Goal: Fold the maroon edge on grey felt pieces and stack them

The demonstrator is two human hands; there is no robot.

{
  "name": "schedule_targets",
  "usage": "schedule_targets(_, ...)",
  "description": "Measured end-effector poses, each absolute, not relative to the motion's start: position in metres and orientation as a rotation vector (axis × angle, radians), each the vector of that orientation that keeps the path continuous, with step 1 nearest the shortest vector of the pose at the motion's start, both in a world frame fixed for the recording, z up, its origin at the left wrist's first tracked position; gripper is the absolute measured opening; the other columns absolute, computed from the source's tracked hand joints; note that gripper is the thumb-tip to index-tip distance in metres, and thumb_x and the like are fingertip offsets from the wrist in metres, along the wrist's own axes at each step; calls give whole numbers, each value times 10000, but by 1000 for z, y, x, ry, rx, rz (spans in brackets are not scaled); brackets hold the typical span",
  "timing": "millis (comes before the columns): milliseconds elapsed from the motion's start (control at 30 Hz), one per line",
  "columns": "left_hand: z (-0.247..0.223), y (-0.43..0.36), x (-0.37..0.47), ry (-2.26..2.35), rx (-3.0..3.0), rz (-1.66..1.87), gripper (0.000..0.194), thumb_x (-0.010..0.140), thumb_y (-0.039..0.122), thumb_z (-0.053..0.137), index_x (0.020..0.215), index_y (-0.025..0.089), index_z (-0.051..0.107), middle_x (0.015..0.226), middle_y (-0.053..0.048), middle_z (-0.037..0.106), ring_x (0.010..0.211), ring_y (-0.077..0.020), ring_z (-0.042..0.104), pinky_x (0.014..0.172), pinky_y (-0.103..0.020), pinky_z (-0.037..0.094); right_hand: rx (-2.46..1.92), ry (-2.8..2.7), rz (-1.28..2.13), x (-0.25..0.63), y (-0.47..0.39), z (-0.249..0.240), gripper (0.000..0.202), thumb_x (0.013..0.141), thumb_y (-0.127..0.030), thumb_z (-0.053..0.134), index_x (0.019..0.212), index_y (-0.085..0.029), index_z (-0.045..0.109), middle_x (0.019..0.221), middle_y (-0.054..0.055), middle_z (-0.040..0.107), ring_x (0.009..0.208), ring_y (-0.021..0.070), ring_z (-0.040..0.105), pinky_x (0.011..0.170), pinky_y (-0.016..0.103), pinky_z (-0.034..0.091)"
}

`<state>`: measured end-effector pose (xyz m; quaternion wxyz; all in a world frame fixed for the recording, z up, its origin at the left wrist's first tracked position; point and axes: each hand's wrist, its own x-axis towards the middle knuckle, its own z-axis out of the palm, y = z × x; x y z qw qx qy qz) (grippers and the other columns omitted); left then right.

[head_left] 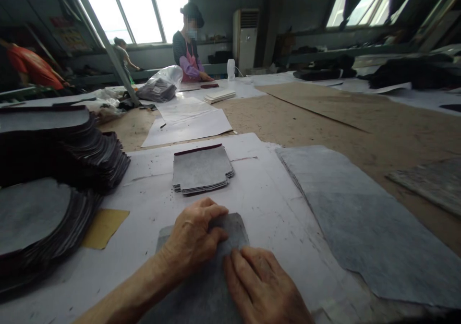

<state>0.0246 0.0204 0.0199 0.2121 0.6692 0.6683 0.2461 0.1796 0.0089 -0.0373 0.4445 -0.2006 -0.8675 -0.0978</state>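
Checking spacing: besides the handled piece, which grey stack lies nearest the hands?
The small stack directly beyond the left hand; the rounded left pile, pile behind it and large right sheets lie farther off.

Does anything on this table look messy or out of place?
A little: dark specks litter the white paper, and a lone yellow piece lies askew beside the rounded stack, its colour unlike the grey piece being handled.

The panel [201, 290] at lower centre looks like matt, fibrous cloth; the paper [281, 204] around it is smooth; the bag [171, 77] at upper left is glossy, clear plastic.
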Motion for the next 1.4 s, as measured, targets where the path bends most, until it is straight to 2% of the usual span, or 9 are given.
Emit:
schedule_targets(133, 10, 16, 23, 1794, 2005, 790, 234, 706, 90, 573, 892, 192, 671, 854, -30, 576, 822, -179, 515, 761, -334, 429, -490, -2158, -273, 179, 10, -39, 282, 801, -18, 385, 846, -55, 661, 784, 124, 629, 768, 222, 542, 673, 368, 422)
schedule_targets(433, -6, 11, 21, 1623, 2642, 911, 277, 850, 47, 398, 1017, 150, 594, 834, -65, 551, 752, -173, 460, 674, -350, 386, -525, -2162, -267, 178, 9, -39, 277, 793, -5, 395, 799, -85, 660, 790, 110, 641, 769, 220, 548, 692, 365, 411)
schedule_targets(900, -2, 10, 22, 1498, 2762, 781, 264, 925, 136, 345, 1106, 103, 533, 882, -75, 553, 800, -183, 474, 734, -370, 409, -527, -2236, -351, 178, 10, -31, 262, 801, -15, 420, 785, -106, 666, 746, 73, 662, 723, 199, 583, 656, 333, 451)
schedule_targets(1000, -2, 11, 22, 1485, 2765, 780, 268, 929, 141, 331, 1097, 106, 537, 878, -74, 551, 793, -184, 470, 729, -375, 406, -570, -2084, -305, 180, 9, -33, 287, 807, -10, 395, 742, -107, 658, 740, 82, 657, 742, 210, 582, 655, 339, 461)
schedule_targets(1133, -3, 11, 22, 1486, 2765, 789, 273, 935, 142, 317, 1087, 108, 541, 885, -76, 553, 791, -181, 463, 729, -379, 397, -572, -2222, 66, 199, 21, -20, 277, 798, -8, 405, 879, -89, 657, 891, 112, 638, 860, 195, 570, 719, 296, 498)
schedule_targets(1200, -3, 12, 22, 1501, 2754, 805, 274, 934, 133, 317, 1075, 111, 550, 875, -72, 555, 786, -178, 462, 724, -375, 396, -637, -2302, 164, 208, 32, -10, 279, 796, -22, 430, 970, -75, 641, 916, 122, 618, 855, 189, 562, 714, 294, 509)
schedule_targets(1400, -3, 14, 23, 1516, 2724, 851, 292, 936, 133, 306, 1046, 113, 576, 832, -67, 559, 761, -173, 463, 691, -358, 406, -654, -2431, -14, 202, 56, -2, 336, 824, -35, 356, 1010, -48, 635, 861, 132, 614, 795, 236, 535, 674, 400, 513)
